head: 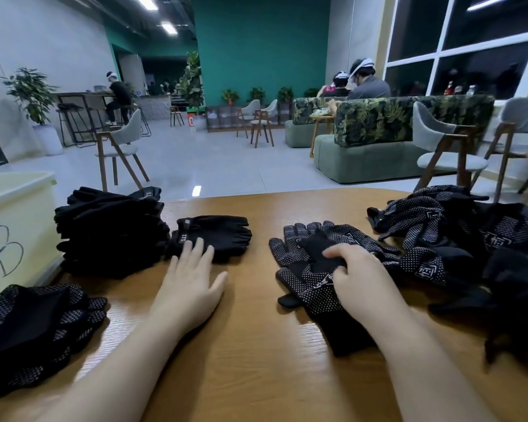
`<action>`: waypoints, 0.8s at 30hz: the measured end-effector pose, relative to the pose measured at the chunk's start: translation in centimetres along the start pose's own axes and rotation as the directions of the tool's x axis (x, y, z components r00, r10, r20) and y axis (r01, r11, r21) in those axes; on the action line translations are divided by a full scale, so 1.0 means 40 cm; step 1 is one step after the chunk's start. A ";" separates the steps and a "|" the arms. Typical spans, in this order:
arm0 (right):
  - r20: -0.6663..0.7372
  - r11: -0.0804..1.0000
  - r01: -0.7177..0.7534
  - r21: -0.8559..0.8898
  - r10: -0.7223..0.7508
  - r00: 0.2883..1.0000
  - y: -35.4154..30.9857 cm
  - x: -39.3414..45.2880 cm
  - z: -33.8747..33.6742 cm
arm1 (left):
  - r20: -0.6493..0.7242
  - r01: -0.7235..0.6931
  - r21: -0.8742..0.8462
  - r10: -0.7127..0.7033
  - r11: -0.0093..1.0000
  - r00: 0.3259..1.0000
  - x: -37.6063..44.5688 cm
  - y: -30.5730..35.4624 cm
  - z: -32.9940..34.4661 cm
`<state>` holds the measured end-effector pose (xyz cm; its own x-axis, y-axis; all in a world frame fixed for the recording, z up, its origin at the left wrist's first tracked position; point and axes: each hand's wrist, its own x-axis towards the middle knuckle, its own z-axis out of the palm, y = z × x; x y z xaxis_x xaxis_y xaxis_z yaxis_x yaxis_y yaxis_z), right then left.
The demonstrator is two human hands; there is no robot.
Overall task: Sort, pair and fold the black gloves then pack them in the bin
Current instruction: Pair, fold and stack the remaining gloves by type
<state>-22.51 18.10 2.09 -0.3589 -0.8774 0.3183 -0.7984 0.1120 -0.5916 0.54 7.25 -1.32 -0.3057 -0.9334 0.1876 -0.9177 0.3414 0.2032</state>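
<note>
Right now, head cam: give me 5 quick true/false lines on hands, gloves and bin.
1. The left hand lies flat with straight fingers touching the plain folded glove pair. True.
2. The right hand is idle and holds nothing. False: its curled fingers pinch black fabric on the dotted glove lying on the table.
3. The bin marked B stands at the far left, beside the stack of plain gloves. True.
4. The unsorted heap of dotted gloves lies to the left of the bin. False: it lies on the table's right side.
5. Gloves fill the bin to its rim. False: none show above the rim; its inside is mostly out of view.
</note>
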 end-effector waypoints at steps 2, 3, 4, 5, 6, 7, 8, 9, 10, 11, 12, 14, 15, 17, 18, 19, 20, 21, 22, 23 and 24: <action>0.044 0.999 -0.046 -0.016 0.047 0.998 0.023 -0.029 -0.011 | 0.031 -0.072 0.007 0.072 0.997 0.997 -0.028 0.036 0.002; 0.051 0.998 -0.054 -0.024 0.055 0.997 0.030 -0.044 -0.013 | 0.044 -0.105 0.009 0.105 0.994 0.993 -0.039 0.051 0.003; 0.048 0.998 -0.059 -0.031 0.061 0.997 0.035 -0.058 -0.014 | 0.057 -0.135 0.012 0.134 0.991 0.989 -0.050 0.066 0.003; 0.040 0.997 -0.067 -0.038 0.068 0.997 0.038 -0.072 -0.014 | 0.071 -0.160 0.016 0.159 0.987 0.985 -0.059 0.079 0.004; 0.027 0.996 -0.079 -0.050 0.081 0.996 0.040 -0.084 -0.014 | 0.083 -0.183 0.015 0.182 0.983 0.980 -0.069 0.092 0.004; 0.007 0.993 -0.091 -0.073 0.092 0.996 0.039 -0.095 -0.016 | 0.088 -0.207 0.007 0.206 0.978 0.975 -0.079 0.105 0.005; -0.016 0.989 -0.102 -0.108 0.100 0.995 0.036 -0.104 -0.017 | 0.088 -0.235 -0.008 0.235 0.972 0.968 -0.090 0.120 0.007; -0.037 0.981 -0.115 -0.156 0.110 0.993 0.033 -0.111 -0.017 | 0.086 -0.267 -0.026 0.268 0.963 0.960 -0.101 0.135 0.011; -0.057 0.968 -0.137 -0.212 0.128 0.990 0.031 -0.116 -0.015 | 0.084 -0.299 -0.048 0.302 0.953 0.949 -0.111 0.150 0.014; -0.073 0.945 -0.171 -0.279 0.157 0.985 0.028 -0.120 -0.013 | 0.083 -0.338 -0.077 0.344 0.938 0.935 -0.121 0.163 0.017; -0.085 0.910 -0.216 -0.354 0.199 0.976 0.026 -0.121 -0.010 | 0.086 -0.385 -0.110 0.395 0.916 0.915 -0.130 0.174 0.017; -0.099 0.835 -0.285 -0.470 0.271 0.957 0.023 -0.122 -0.007 | 0.096 -0.484 -0.162 0.502 0.860 0.860 -0.141 0.185 0.017; -0.099 0.817 -0.294 -0.496 0.283 0.954 0.022 -0.123 -0.007 | 0.097 -0.520 -0.171 0.540 0.837 0.836 -0.144 0.185 0.017; -0.085 0.830 -0.269 -0.488 0.262 0.961 0.024 -0.121 -0.005 | 0.090 -0.551 -0.169 0.570 0.817 0.817 -0.146 0.181 0.016; -0.071 0.853 -0.252 -0.457 0.247 0.966 0.023 -0.120 -0.005 | 0.080 -0.554 -0.172 0.572 0.814 0.816 -0.147 0.179 0.015; -0.062 0.882 -0.232 -0.410 0.227 0.972 0.020 -0.118 -0.006 | 0.059 -0.557 -0.182 0.575 0.810 0.816 -0.147 0.178 0.016; -0.067 0.917 -0.202 -0.343 0.191 0.979 0.016 -0.117 -0.008 | 0.027 -0.560 -0.200 0.575 0.804 0.817 -0.147 0.177 0.016; -0.082 0.951 -0.159 -0.266 0.142 0.986 0.014 -0.117 -0.010 | -0.016 -0.564 -0.227 0.575 0.794 0.818 -0.147 0.176 0.016; -0.098 0.976 -0.109 -0.191 0.091 0.991 0.012 -0.117 -0.011 | -0.074 -0.574 -0.257 0.576 0.778 0.814 -0.148 0.175 0.015; -0.116 0.991 -0.046 -0.127 0.031 0.993 0.013 -0.117 -0.007 | -0.142 -0.590 -0.284 0.575 0.756 0.806 -0.148 0.173 0.014; -0.138 0.997 0.033 -0.074 -0.043 0.990 0.014 -0.117 -0.001 | -0.220 -0.609 -0.298 0.568 0.736 0.794 -0.149 0.172 0.012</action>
<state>-21.30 22.29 0.29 -0.3873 -0.8089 0.4424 -0.8433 0.1169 -0.5245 -4.06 15.11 -1.49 -0.7077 -0.5228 0.4753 -0.4135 0.8519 0.3213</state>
